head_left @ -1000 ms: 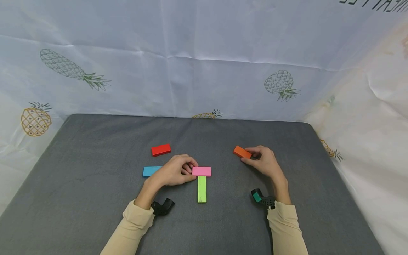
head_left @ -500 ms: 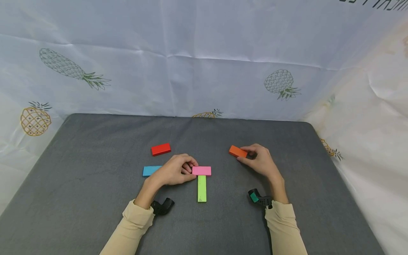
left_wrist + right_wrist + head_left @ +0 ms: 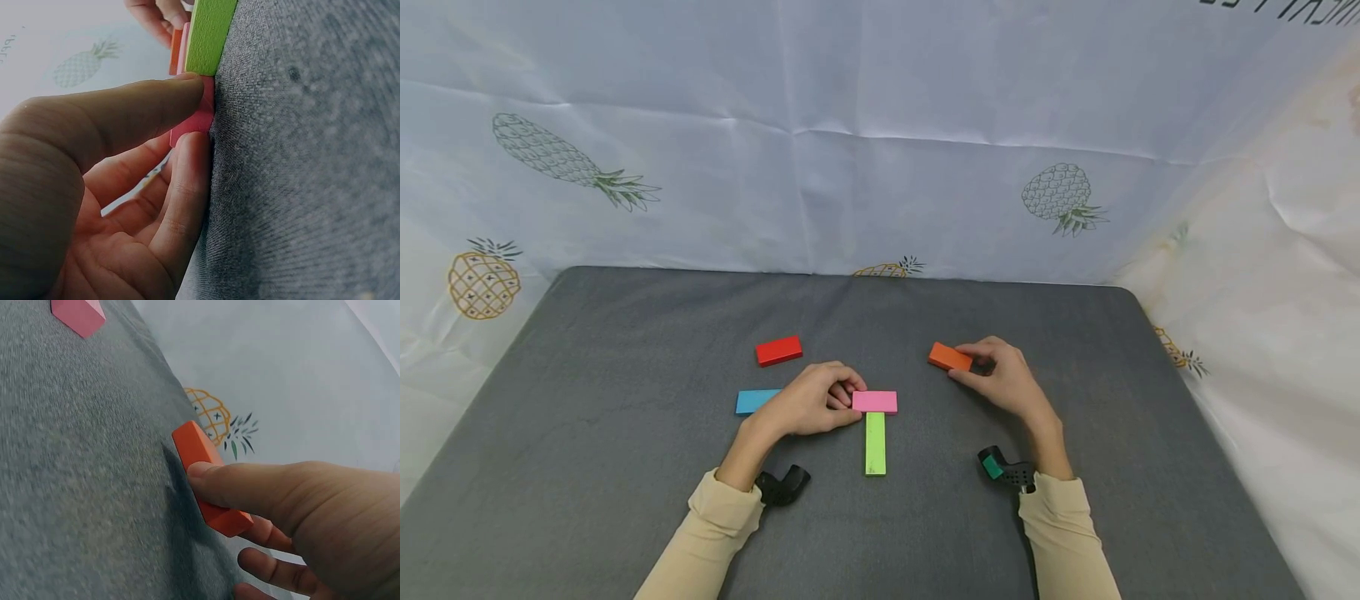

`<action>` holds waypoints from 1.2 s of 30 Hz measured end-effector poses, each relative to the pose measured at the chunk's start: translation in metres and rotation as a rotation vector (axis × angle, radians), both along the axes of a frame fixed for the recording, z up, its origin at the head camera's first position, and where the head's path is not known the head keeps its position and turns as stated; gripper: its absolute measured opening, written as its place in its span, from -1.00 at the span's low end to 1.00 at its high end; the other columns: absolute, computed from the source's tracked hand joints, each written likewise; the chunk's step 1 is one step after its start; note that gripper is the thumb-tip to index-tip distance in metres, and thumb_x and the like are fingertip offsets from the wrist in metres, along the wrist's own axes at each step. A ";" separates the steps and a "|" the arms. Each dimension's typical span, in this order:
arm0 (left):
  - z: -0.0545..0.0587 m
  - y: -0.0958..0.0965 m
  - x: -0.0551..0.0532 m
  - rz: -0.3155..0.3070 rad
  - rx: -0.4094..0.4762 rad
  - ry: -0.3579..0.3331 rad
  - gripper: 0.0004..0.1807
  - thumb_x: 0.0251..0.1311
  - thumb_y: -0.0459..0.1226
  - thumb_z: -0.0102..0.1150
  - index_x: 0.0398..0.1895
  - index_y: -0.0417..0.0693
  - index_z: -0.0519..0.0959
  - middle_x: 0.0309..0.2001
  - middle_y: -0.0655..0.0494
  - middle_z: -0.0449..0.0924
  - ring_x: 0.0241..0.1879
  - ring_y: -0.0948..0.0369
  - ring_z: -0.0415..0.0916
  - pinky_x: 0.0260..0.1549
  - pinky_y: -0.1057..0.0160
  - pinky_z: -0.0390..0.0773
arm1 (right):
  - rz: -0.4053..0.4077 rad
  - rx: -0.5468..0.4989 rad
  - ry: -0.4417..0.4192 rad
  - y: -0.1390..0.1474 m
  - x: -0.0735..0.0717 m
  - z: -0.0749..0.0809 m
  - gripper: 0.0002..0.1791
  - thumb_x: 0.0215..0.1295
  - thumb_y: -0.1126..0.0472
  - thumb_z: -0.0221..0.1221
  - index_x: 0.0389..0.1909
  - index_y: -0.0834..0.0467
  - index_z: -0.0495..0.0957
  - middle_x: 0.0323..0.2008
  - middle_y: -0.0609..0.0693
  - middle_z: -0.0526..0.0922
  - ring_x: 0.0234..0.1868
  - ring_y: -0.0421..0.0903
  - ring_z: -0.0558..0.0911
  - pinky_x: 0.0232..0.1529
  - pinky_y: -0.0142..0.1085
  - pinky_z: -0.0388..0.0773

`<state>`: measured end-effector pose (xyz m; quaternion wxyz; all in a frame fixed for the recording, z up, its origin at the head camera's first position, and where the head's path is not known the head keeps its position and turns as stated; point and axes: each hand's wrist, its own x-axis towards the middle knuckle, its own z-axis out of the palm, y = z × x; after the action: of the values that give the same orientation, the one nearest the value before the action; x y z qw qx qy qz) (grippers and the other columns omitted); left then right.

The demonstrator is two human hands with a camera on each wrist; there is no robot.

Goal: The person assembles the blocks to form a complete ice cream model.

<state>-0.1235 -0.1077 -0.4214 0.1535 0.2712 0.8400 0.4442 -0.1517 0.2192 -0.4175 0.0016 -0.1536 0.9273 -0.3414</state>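
My left hand (image 3: 811,402) pinches the left end of a pink block (image 3: 880,402) between thumb and fingers. The pink block lies crosswise at the far end of a lime green block (image 3: 876,446), the two forming a T on the table. To the right, my right hand (image 3: 1006,379) pinches an orange block (image 3: 949,357) by its near right end. In the right wrist view a shadow falls on the cloth beside the orange block (image 3: 195,450), and the thumb presses its face.
A red block (image 3: 778,351) lies beyond my left hand. Partly covered by that hand is a blue block (image 3: 756,402). Dark grey cloth (image 3: 625,350) covers the table, and a pineapple-print curtain (image 3: 910,208) hangs behind its far edge.
My right hand has carried the orange block leftward, closer to the pink block. My left hand and the other blocks have stayed in place.
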 end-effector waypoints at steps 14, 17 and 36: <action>0.003 0.002 0.000 0.008 -0.009 -0.010 -0.76 0.20 -0.38 0.40 -0.08 -0.21 0.66 -0.21 0.01 0.61 -0.25 0.32 0.59 -0.18 0.44 0.66 | 0.108 0.014 -0.001 -0.027 0.003 0.002 -0.59 0.23 0.22 0.43 0.09 0.25 0.70 -0.11 0.19 0.67 -0.20 -0.03 0.53 -0.22 -0.30 0.47; 0.004 0.002 0.000 0.010 -0.008 -0.017 -0.76 0.20 -0.38 0.40 -0.08 -0.21 0.66 -0.20 0.01 0.61 -0.25 0.32 0.58 -0.18 0.46 0.65 | 0.121 0.014 -0.001 -0.031 0.004 0.002 -0.59 0.24 0.22 0.42 0.10 0.24 0.70 -0.12 0.17 0.67 -0.20 -0.04 0.51 -0.22 -0.32 0.45; 0.005 0.002 0.000 0.015 -0.012 -0.027 -0.75 0.20 -0.36 0.41 -0.07 -0.20 0.66 -0.20 0.02 0.61 -0.25 0.32 0.59 -0.18 0.45 0.65 | 0.181 0.025 0.023 -0.047 0.008 0.001 -0.59 0.26 0.22 0.41 0.11 0.22 0.70 -0.13 0.12 0.67 -0.16 -0.04 0.54 -0.16 -0.27 0.45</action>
<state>-0.1234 -0.1055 -0.4163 0.1632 0.2580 0.8426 0.4437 -0.1437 0.1722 -0.4167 0.0238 -0.2407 0.9137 -0.3265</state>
